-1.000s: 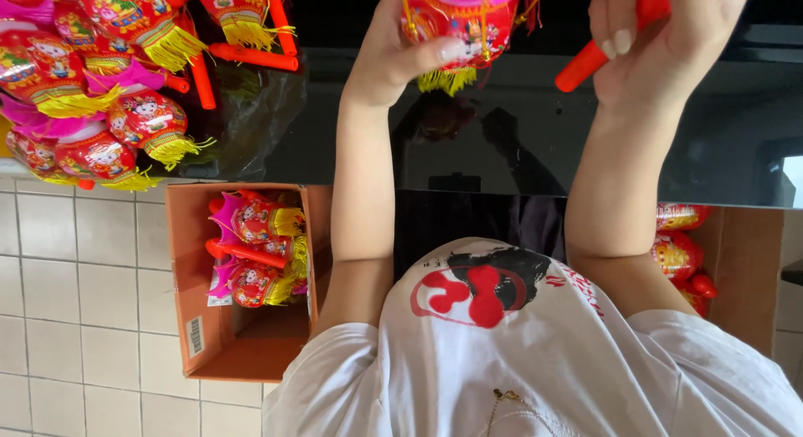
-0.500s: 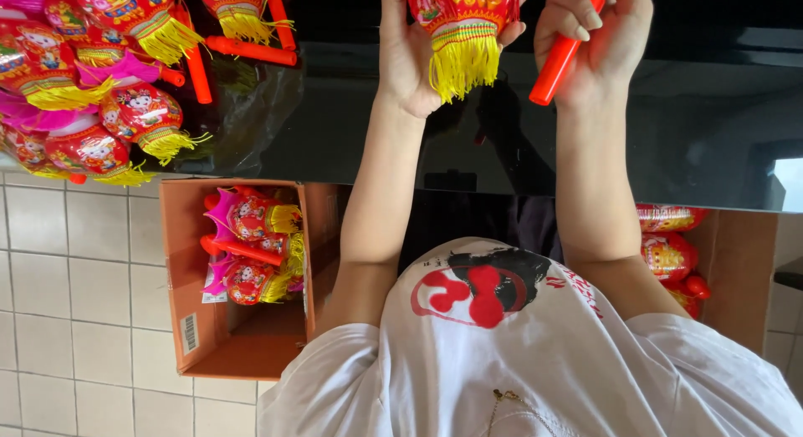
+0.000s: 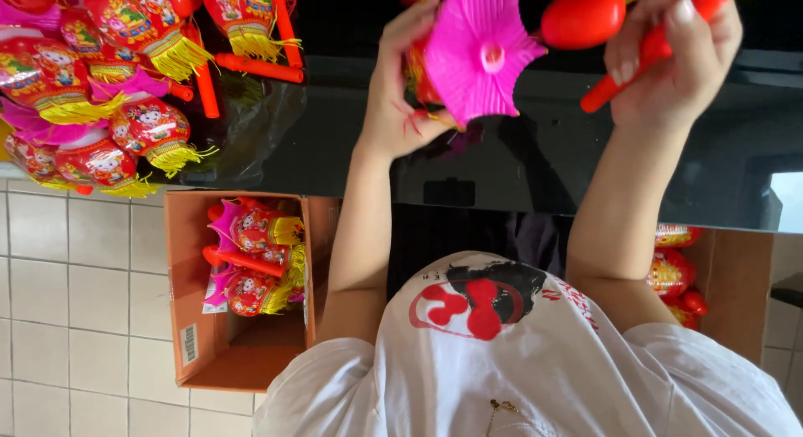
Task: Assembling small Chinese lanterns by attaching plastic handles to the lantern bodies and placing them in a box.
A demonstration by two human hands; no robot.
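Head view looks down over a white t-shirt [image 3: 535,362] with a red and black print; the picture appears upside down. Landmark: the black bench [image 3: 519,153].

- Left hand [image 3: 397,94]: raised over the bench, fingers wrapped around a red toy lantern [image 3: 477,56]. Its pink star-shaped end cap faces the camera, and the red body behind it is mostly hidden by the cap and the hand. Grip is firm.
- Right hand [image 3: 677,56]: also over the bench, just beside the lantern, clenched on a red plastic handle stick [image 3: 623,77]. A red rounded knob [image 3: 583,15] sits at the stick's upper end, close to the lantern cap; cannot tell whether they touch.
- Pile of finished lanterns [image 3: 100,94]: lies at the far left end of the bench, red bodies with cartoon prints, yellow fringes, pink caps and red sticks. Well apart from both hands.
- Open cardboard box [image 3: 226,353]: on the tiled floor [image 3: 75,303] below the bench's left part, holding a few more lanterns with sticks.
- Second cardboard box [image 3: 736,286]: below the bench's right part, beside the right forearm, with red lanterns showing at its edge.
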